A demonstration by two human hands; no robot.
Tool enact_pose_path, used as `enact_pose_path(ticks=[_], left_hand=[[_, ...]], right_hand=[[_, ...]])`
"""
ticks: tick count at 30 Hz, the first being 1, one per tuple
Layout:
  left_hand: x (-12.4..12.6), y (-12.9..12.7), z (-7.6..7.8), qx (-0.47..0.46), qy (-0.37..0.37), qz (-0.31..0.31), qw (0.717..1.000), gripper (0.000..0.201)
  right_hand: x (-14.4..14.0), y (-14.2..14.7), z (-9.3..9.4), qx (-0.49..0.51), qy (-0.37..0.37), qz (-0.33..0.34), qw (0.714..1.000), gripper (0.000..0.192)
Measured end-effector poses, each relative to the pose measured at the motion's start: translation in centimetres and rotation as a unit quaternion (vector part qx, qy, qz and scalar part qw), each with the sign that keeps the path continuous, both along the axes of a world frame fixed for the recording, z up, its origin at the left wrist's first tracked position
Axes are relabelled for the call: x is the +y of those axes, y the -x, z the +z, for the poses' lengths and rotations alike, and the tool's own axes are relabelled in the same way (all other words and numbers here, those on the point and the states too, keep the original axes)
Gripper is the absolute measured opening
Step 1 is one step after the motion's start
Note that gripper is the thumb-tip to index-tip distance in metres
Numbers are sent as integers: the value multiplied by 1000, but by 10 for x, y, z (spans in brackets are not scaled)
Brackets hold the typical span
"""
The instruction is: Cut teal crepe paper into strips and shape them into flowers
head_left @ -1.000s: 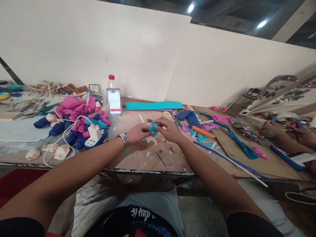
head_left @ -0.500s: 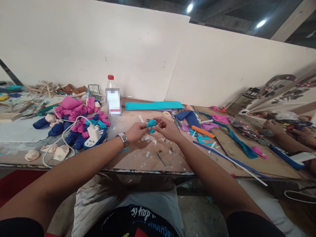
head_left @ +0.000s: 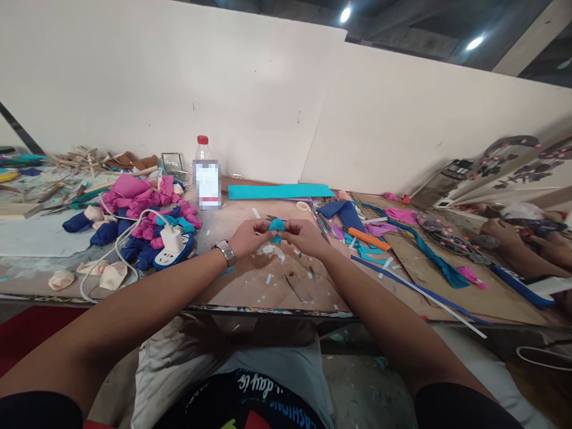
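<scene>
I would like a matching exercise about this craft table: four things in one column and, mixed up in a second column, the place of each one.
Things
1. small teal piece
2. plastic bottle
3. white charger
4. orange strip

Places
a. plugged into the blue power strip, left of the left hand
b. flat on the table, right of the right hand
c. pinched between both hands
d. upright at the back, left of the long teal sheet

Pairs: 1-c, 2-d, 3-a, 4-b
</scene>
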State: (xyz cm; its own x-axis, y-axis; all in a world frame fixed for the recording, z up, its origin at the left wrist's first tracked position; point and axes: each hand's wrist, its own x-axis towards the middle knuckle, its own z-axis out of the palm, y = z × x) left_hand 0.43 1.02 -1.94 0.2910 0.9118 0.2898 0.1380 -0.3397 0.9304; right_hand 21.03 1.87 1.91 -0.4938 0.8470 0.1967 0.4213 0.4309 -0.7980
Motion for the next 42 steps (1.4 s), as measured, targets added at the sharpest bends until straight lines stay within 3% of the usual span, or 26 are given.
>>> enact_pose_path(ticks=[7,21,27,32,42], left_hand=[[-1,0,3,13,9,40,999,42],[0,-1,1,-29,62,6,998,46],[0,-1,3,-56,76,30,995,45],[2,0,0,-42,69,-8,997,40],[-6,0,9,-6,54,-46,997,39]], right_hand=[[0,0,0,-15,-24,-1,1000,42],[4,-1,-4,6,15,-40,999,39],[2,1,-6,19,18,-39,999,38],[1,2,-3,25,-23,-35,999,43],[-1,4,1,73,36,-32,996,42]])
